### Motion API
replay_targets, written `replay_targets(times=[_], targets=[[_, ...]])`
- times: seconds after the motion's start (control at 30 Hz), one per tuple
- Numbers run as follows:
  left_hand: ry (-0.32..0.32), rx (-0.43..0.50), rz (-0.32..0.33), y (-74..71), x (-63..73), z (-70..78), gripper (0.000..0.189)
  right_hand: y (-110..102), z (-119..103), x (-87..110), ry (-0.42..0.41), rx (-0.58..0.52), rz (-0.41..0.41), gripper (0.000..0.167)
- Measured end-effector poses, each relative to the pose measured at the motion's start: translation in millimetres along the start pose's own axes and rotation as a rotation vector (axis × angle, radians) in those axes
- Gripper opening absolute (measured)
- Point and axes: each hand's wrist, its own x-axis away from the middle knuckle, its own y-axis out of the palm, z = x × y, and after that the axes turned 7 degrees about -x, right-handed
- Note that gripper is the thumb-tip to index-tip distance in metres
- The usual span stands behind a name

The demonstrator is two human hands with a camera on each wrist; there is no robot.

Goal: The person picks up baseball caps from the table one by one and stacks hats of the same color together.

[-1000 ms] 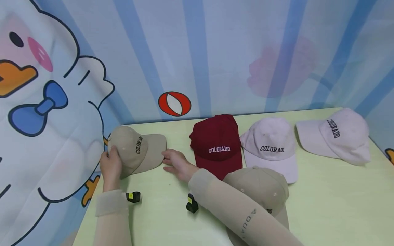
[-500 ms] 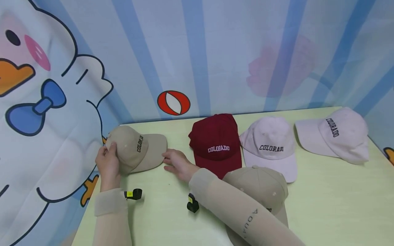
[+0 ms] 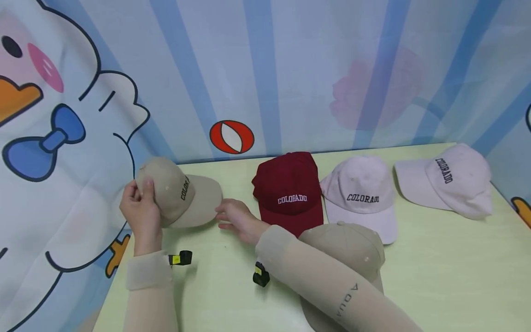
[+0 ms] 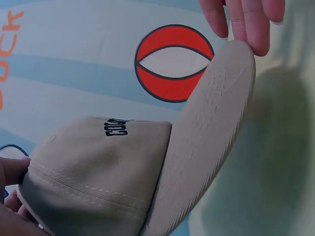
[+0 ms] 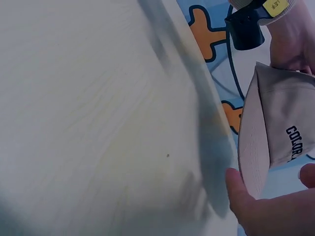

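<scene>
In the head view a beige baseball cap (image 3: pixel 166 189) with dark lettering is at the left of the table, its brim pointing right. My left hand (image 3: pixel 143 210) grips the back of its crown between thumb and fingers. At the brim's front tip, my right hand (image 3: pixel 240 220) touches the edge with loosely extended fingers. The left wrist view shows those fingertips (image 4: pixel 256 34) right at the end of the brim (image 4: pixel 211 128). The cap is raised and tilted, its shadow falling on the pale table (image 5: pixel 113 123).
A dark red cap (image 3: pixel 286 189), a pale cap (image 3: pixel 358 193) and another pale cap (image 3: pixel 448 180) lie toward the back. My right sleeve (image 3: pixel 323 276) partly covers a second beige cap (image 3: pixel 340 244). A printed cloth backdrop (image 3: pixel 307 69) rises behind the table.
The left hand has lifted the beige cap slightly off the table, and its crown has tilted. My right hand stays near the brim tip. The other caps have not been moved.
</scene>
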Motion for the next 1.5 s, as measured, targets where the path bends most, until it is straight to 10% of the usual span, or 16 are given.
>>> replay_targets(times=[0.77,1.5], targets=[[0.347,-0.066,-0.025,14.0,55.5,60.1,0.033,-6.3,-58.8,67.3,-0.134,0.136,0.022,0.053],[0.569,-0.037,-0.248,49.2,123.5,95.8,0.031,-44.4,-130.9,129.6,-0.355,0.154,0.016,0.048]])
